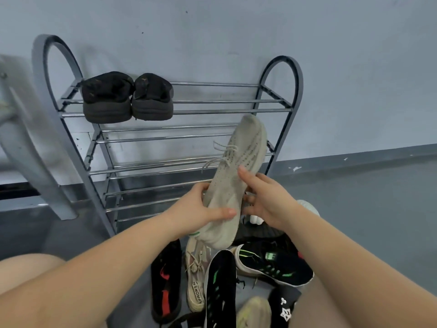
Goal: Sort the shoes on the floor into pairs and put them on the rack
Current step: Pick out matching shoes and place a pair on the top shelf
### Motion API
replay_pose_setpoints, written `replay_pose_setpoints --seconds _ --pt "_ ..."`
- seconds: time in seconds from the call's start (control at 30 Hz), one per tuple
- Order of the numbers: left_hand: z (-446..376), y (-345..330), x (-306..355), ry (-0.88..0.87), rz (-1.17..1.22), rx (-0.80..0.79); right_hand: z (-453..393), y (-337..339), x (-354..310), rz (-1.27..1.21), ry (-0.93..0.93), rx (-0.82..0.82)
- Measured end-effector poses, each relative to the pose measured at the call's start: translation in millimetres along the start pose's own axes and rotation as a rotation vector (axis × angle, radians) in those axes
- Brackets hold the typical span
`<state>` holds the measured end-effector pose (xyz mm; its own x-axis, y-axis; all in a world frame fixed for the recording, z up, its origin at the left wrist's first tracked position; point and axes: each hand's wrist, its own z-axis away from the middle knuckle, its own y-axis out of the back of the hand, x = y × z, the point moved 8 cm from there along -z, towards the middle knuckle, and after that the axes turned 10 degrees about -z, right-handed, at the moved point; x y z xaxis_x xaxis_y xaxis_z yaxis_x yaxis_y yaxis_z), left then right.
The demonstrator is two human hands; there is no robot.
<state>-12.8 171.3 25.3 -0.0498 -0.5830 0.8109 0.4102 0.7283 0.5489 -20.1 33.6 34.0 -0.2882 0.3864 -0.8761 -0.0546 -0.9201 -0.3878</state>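
Beige knit sneaker (pixel 236 176): mid-frame, toe up, in front of rack (pixel 279 100).
L hand (pixel 196 209): I grip its heel side.
R hand (pixel 267 197): I hold opposite side.
Black slippers (pixel 127 98): top shelf, upper left.
Shoe pile (pixel 224 280): floor, bottom centre.

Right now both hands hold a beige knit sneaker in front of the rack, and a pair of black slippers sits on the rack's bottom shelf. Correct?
Not quite. The head view shows the black slippers on the top shelf of the rack, not the bottom. The rest stands: the left hand and right hand hold the beige knit sneaker before the rack.
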Motion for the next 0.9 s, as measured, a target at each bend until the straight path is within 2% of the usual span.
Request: replay_pose_setpoints --seconds 0.07,0.13,0.23,0.3,0.33,0.57,0.9 --pt "-0.9 -7.1 5.6 -0.032 -0.058 -0.036 -3.0 14.5 -0.1 0.001 0.017 0.106" --pt "-4.3 -10.3 7.3 -0.008 0.057 -0.08 -6.4 25.2 -0.9 -0.052 0.0 0.164" --pt "-7.0 -20.3 -1.7 0.141 0.334 -0.22 -10.6 27.5 -1.1 -0.128 -0.058 0.137" --pt "-2.3 -33.1 -3.2 0.2 0.446 -0.368 -13.4 25.0 1.6 -0.153 -0.086 0.096" --pt "-2.3 -36.6 -4.6 0.213 0.483 -0.391 -14.9 24.3 2.9 -0.154 -0.086 0.08" --pt "-7.7 -37.5 -13.8 0.194 0.565 -0.311 -19.8 22.8 12.2 -0.052 -0.116 0.087" --pt "8.6 -18.6 -55.2 0.379 0.485 -0.286 -27.2 0.4 42.6 0.058 -0.254 0.109"
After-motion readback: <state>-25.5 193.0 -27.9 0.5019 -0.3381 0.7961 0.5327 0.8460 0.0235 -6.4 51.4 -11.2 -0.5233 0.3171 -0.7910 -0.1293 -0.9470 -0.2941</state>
